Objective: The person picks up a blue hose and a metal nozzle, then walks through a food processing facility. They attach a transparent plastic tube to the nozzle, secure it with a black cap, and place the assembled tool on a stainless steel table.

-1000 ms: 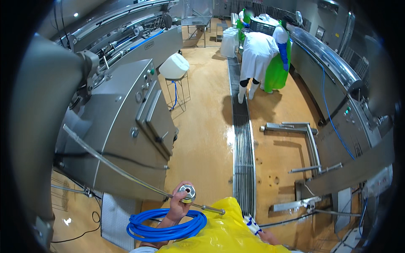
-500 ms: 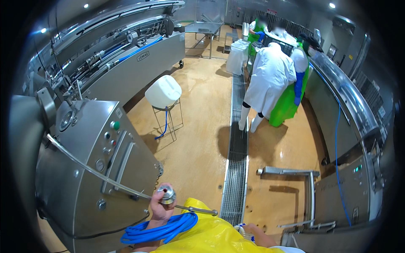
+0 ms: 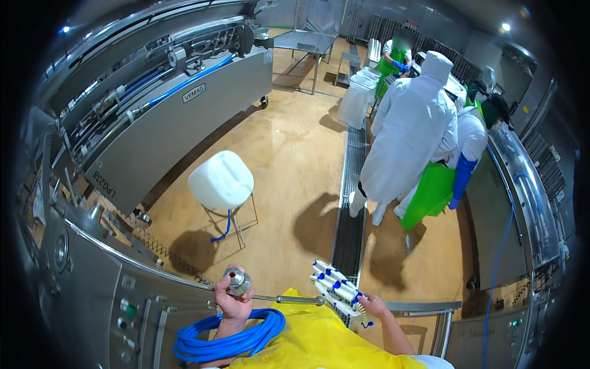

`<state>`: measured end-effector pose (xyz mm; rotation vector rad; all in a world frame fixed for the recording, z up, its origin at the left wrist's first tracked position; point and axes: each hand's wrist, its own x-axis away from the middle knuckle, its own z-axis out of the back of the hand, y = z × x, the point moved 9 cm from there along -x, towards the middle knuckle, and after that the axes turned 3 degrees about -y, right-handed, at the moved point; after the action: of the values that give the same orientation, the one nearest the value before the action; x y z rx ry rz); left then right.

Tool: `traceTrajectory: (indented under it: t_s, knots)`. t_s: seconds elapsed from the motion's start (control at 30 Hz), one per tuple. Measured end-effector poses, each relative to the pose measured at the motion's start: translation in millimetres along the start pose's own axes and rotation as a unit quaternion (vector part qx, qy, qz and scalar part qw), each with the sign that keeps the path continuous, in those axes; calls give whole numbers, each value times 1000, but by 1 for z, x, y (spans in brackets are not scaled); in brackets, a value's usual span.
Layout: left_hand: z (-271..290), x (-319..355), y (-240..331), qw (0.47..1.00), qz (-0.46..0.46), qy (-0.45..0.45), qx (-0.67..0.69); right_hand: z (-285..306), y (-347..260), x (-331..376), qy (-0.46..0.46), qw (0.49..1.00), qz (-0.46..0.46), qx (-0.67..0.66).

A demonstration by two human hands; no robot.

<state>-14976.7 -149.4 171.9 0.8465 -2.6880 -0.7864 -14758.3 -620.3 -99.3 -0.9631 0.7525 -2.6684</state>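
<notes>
My left hand is raised in front of me, its fingers wrapped round a short silver metal fitting with a hole in its end. A coil of blue hose hangs over my left forearm. On the other side, my right hand grips a bundle of white ribbed pieces with blue ends and bands, held over the floor drain; their exact kind is unclear. A thin metal rod with a knobbed end lies across the front of my yellow apron, close beside my left hand.
Steel machines line the left, and a control cabinet stands nearest. A white plastic jug sits on a wire stand. A grated drain runs ahead. Co-workers stand along the right-hand machine. A steel frame lies low at right.
My right hand has risen and moved forward, bringing the white and blue bundle into full view. My view has come forward. My left hand still holds the metal fitting.
</notes>
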Motion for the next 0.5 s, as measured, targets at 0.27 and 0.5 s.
traceTrajectory:
  t_s: [0.27, 0.5]
  knots:
    - [-63, -229, -29, 1000, 2, -27, -15, 127, -166, -185, 15, 988, 88, -123]
    - [-99, -398, -22, 994, -103, 18, -31, 232, -261, -419, -28, 994, 61, -81]
